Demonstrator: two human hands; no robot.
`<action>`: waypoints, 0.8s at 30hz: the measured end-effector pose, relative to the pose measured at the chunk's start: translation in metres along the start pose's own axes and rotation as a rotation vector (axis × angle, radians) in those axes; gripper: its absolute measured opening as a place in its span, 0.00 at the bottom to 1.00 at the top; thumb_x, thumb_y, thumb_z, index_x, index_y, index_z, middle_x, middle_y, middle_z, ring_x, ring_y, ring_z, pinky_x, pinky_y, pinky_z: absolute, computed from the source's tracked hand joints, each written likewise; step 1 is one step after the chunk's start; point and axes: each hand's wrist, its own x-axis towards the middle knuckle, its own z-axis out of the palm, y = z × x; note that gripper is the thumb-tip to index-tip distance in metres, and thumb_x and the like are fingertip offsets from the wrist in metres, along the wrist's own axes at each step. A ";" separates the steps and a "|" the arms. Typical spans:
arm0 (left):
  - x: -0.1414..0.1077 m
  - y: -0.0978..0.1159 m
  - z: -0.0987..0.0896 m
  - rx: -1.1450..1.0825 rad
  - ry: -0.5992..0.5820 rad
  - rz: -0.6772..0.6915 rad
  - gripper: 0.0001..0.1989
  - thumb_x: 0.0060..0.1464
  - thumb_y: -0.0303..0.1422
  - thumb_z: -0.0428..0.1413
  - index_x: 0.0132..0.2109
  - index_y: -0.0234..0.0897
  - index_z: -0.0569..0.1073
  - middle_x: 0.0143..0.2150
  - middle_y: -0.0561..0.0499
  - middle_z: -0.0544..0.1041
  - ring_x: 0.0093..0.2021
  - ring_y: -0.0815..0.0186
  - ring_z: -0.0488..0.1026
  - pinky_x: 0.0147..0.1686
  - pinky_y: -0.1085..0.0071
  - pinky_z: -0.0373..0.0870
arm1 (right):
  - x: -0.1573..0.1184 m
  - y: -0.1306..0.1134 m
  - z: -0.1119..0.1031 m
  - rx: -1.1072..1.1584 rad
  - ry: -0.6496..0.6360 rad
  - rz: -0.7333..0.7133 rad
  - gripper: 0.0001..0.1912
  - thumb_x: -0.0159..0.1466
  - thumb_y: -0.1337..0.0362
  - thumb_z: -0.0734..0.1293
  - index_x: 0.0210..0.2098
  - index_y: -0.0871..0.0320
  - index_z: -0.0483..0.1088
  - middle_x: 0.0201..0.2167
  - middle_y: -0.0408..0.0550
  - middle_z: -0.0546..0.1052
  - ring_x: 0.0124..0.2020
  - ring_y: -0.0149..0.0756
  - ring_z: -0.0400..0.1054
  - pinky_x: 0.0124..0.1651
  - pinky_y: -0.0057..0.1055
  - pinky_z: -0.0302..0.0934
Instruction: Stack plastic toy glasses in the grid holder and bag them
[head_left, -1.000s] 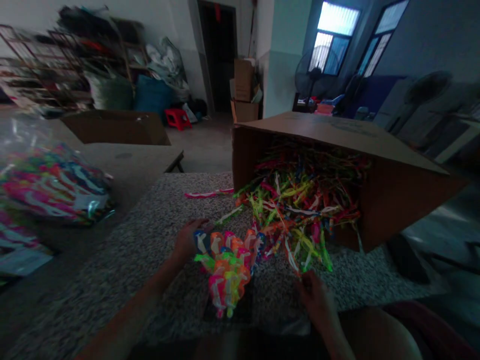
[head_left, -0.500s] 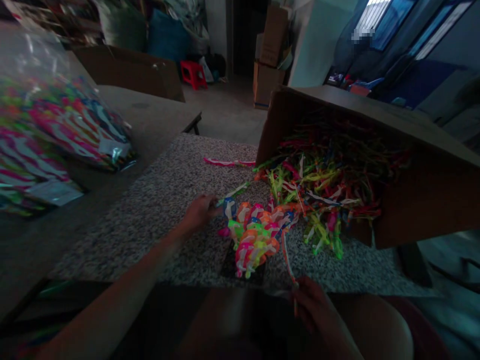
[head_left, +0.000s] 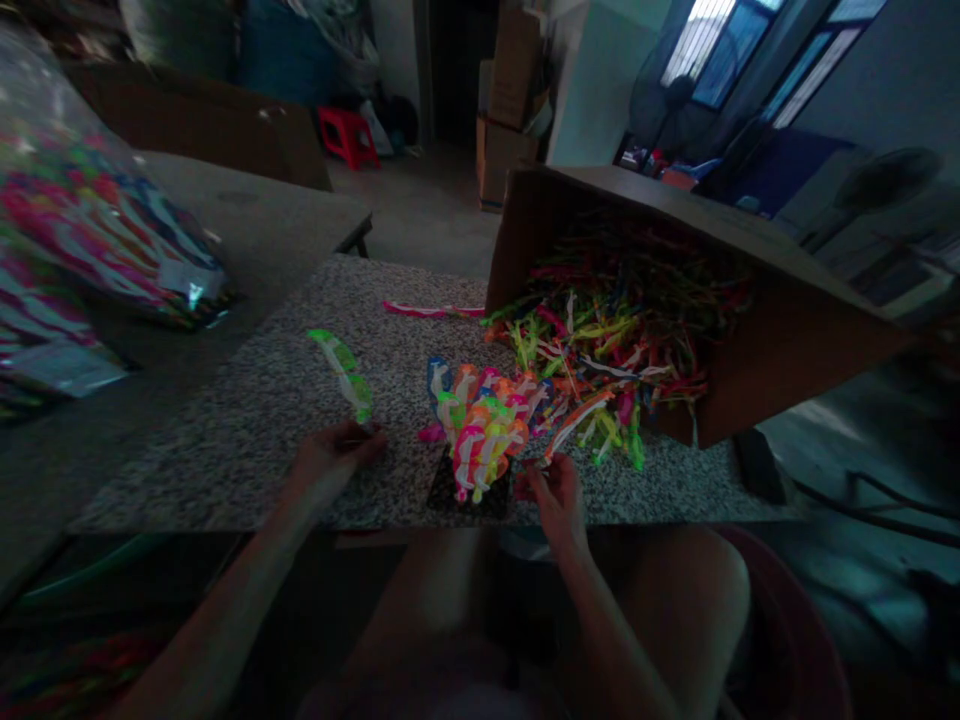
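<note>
My left hand [head_left: 337, 458] is closed on the lower end of a long green-and-white plastic strip [head_left: 346, 372], which tilts up and away to the left over the table. My right hand [head_left: 553, 492] pinches the near end of an orange-and-white plastic strip [head_left: 577, 418]; its far end points up to the right. Between the hands lies a heaped bundle of bright plastic strips [head_left: 484, 430] in pink, yellow, orange, green and blue, on a dark patterned mat [head_left: 442, 490]. What exactly the strips are cannot be made out in the dim light.
A cardboard box [head_left: 795, 350] lies on its side at the right, spilling many coloured strips [head_left: 622, 335] onto the speckled table [head_left: 247, 420]. A pink strip [head_left: 435, 311] lies at the back. Filled clear bags [head_left: 142, 235] stand left. A red stool [head_left: 349, 137] is on the floor beyond.
My left hand has drawn back from the bundle to the left, its green strip swinging to point up and left. My right hand has come forward beside the bundle with the orange strip.
</note>
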 end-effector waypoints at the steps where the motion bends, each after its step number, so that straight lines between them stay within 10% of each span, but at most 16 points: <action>1: -0.005 -0.004 -0.001 -0.036 0.015 0.006 0.22 0.37 0.48 0.59 0.34 0.34 0.73 0.28 0.49 0.76 0.30 0.61 0.73 0.31 0.69 0.69 | 0.001 0.004 0.003 0.001 0.000 -0.015 0.24 0.51 0.51 0.71 0.38 0.57 0.59 0.28 0.41 0.71 0.23 0.30 0.69 0.27 0.30 0.69; 24: -0.041 0.001 0.061 -0.075 -0.113 0.311 0.15 0.49 0.43 0.56 0.37 0.37 0.73 0.35 0.50 0.79 0.35 0.61 0.76 0.38 0.69 0.72 | 0.006 0.004 0.018 -0.780 0.116 -0.166 0.16 0.55 0.53 0.67 0.35 0.58 0.66 0.29 0.46 0.76 0.30 0.36 0.72 0.34 0.28 0.61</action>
